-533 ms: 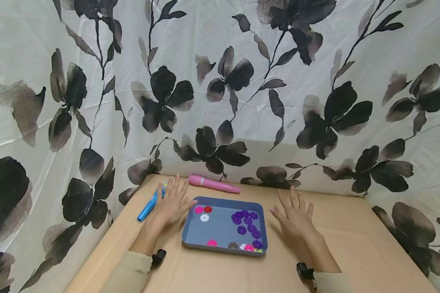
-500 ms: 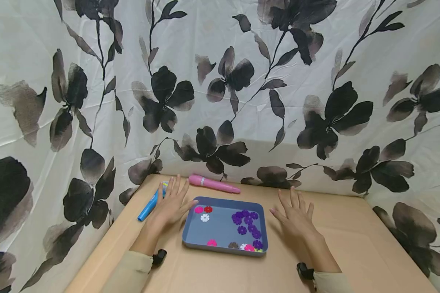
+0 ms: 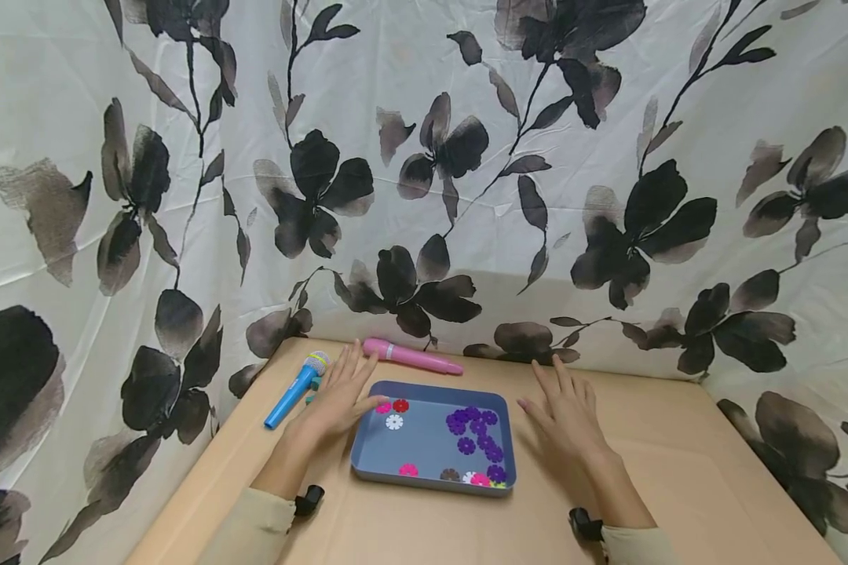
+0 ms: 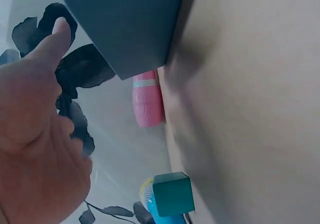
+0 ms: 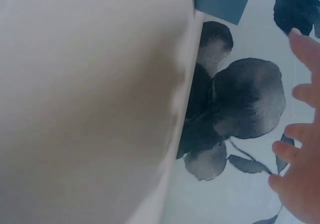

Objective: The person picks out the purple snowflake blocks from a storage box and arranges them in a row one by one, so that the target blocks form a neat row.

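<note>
A blue-grey tray [image 3: 424, 443] lies on the table, holding small flower-shaped pieces. Purple flower pieces [image 3: 477, 424] cluster at its right, a white flower piece [image 3: 394, 422] and a red flower piece [image 3: 400, 406] sit at the upper left, and pink ones lie about. My left hand [image 3: 334, 402] hovers at the tray's left side with fingers extended, its thumb overlapping the tray's corner in the head view. On the other side my right hand [image 3: 571, 414] is held over the table, fingers spread, apart from the tray. Neither hand holds anything.
Left of my left hand lies a blue toy microphone [image 3: 293, 394]. Beside it a teal block [image 4: 172, 194] shows in the left wrist view. A pink microphone-shaped toy [image 3: 413, 357] lies behind the tray, near the floral curtain [image 3: 495, 235] at the table's back edge.
My left hand has shifted slightly right, uncovering the blue microphone's head and some teal beside it. The right hand's fingers have drawn a little closer together. The tray stays put.
</note>
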`<state>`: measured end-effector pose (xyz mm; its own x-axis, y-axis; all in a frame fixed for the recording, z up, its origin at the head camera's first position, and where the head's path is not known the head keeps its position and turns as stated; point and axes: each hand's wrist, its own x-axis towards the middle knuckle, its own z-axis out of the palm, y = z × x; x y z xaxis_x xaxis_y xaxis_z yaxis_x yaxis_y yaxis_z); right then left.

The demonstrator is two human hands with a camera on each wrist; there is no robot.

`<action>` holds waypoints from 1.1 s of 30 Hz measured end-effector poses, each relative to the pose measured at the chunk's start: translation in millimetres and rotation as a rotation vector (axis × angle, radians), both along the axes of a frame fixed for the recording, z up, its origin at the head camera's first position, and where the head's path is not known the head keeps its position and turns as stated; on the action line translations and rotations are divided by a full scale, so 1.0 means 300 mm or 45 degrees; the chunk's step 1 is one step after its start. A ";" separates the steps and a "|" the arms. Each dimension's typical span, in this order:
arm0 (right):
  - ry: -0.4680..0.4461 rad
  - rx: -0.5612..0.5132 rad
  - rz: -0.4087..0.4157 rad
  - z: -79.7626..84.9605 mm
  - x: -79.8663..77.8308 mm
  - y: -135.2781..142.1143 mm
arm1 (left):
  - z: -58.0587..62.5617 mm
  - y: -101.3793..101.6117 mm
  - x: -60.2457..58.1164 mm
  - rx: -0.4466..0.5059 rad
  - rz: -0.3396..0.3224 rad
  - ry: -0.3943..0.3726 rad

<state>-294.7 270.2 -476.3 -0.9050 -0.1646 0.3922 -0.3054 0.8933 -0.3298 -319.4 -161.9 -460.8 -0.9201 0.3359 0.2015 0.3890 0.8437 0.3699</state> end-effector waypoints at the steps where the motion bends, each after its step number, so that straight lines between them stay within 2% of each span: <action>1: 0.032 -0.011 0.012 0.003 -0.002 -0.006 | 0.000 -0.001 0.004 0.040 -0.021 -0.027; 5: 0.124 -0.064 0.063 0.018 -0.005 -0.029 | -0.003 -0.005 0.017 0.207 -0.104 -0.150; 8: 0.128 -0.161 0.124 0.039 -0.002 -0.054 | -0.010 -0.010 0.028 0.329 -0.166 -0.257; 12: -0.009 -0.281 0.272 0.083 -0.002 -0.092 | -0.031 -0.026 0.036 0.444 -0.233 -0.353; 14: -0.116 -0.277 0.360 0.108 -0.003 -0.108 | -0.042 -0.032 0.035 0.472 -0.278 -0.391; 19: -0.448 -0.138 0.581 0.136 0.008 -0.149 | -0.061 -0.041 0.029 0.488 -0.325 -0.442; 22: -0.568 0.000 0.613 0.130 0.029 -0.179 | -0.066 -0.044 0.027 0.510 -0.300 -0.480; 27: -0.538 0.225 0.536 0.105 0.062 -0.218 | -0.079 -0.055 0.025 0.508 -0.293 -0.559; 33: -0.525 0.322 0.526 0.085 0.093 -0.230 | -0.097 -0.061 0.023 0.494 -0.323 -0.558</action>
<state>-266.9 201.2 -450.8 -0.8152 -0.5747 -0.0717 -0.5347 0.7944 -0.2880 -312.6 -180.1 -490.0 -0.8459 0.5327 -0.0247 0.3027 0.5179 0.8001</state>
